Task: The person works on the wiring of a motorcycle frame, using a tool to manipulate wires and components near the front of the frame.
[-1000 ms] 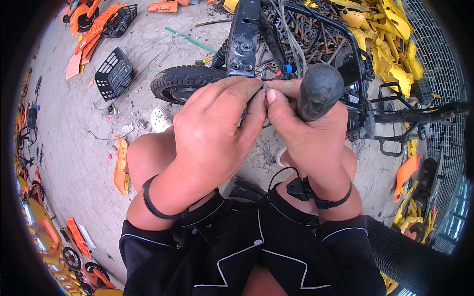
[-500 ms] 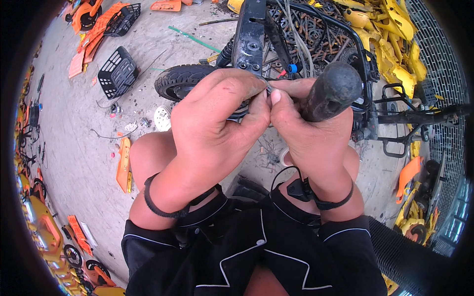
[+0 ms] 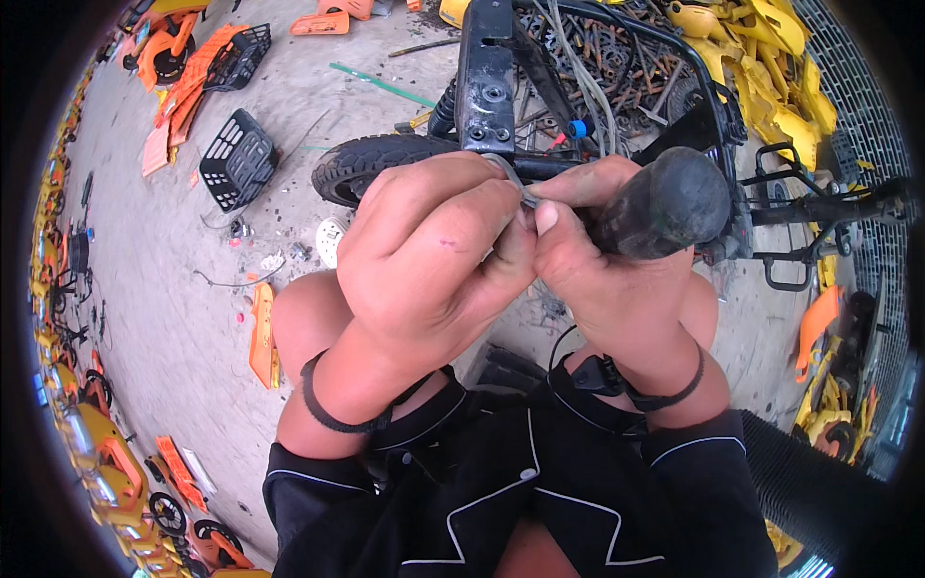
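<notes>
My left hand (image 3: 429, 250) is closed, its fingertips pinching a thin grey cable (image 3: 514, 176) in front of the vehicle frame. Thumb and forefinger of my right hand (image 3: 617, 284) press on the same cable, right beside the left fingertips. The other right fingers wrap round a thick black round-ended handle (image 3: 679, 202); the rest of that tool is hidden. Just beyond my hands stands a black metal frame (image 3: 487, 72) with a black tyre (image 3: 371, 159) at its left. More grey cables (image 3: 586, 72) hang over the frame. The cable's end is hidden between my fingers.
Rusty bolts and rods (image 3: 646, 72) lie heaped behind the frame. Yellow plastic panels (image 3: 771, 58) pile up at the far right. A black basket (image 3: 239, 162) and an orange panel (image 3: 262, 332) lie on the concrete at left. A black ribbed mat (image 3: 809, 482) is at the lower right.
The view has shifted slightly. A longer bend of grey cable now shows above my left fingertips, and my left hand has turned a little. Both hands still pinch together.
</notes>
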Motion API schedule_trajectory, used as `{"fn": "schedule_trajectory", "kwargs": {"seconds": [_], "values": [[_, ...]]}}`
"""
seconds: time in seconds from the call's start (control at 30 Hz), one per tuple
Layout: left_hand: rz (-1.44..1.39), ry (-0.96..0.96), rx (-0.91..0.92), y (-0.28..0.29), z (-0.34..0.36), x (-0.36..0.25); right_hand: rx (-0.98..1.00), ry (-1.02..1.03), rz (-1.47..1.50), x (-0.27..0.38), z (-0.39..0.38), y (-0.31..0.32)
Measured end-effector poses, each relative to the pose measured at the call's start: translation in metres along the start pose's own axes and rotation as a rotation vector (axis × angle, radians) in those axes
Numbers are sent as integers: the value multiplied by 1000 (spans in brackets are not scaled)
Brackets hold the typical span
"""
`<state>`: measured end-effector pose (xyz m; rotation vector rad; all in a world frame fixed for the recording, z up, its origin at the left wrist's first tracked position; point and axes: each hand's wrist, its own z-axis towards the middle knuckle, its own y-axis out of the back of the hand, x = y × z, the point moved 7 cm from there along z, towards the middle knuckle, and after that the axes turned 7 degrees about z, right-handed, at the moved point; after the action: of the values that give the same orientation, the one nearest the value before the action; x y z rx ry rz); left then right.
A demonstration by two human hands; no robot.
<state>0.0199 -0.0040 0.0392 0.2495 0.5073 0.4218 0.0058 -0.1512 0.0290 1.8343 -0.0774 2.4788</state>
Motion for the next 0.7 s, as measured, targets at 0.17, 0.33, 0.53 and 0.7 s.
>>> {"fn": "schedule_trajectory", "kwargs": {"seconds": [0.17, 0.33, 0.53, 0.7], "values": [[-53, 10, 8, 0, 0, -3, 41, 41, -22, 5, -3, 0], [-90, 13, 26, 1, 1, -4, 46, 38, 0, 7, -4, 0], [-146, 59, 44, -1, 0, -1, 32, 51, 23, -2, -6, 7], [-169, 60, 58, -4, 0, 3, 12, -49, 2, 3, -7, 8]]}}
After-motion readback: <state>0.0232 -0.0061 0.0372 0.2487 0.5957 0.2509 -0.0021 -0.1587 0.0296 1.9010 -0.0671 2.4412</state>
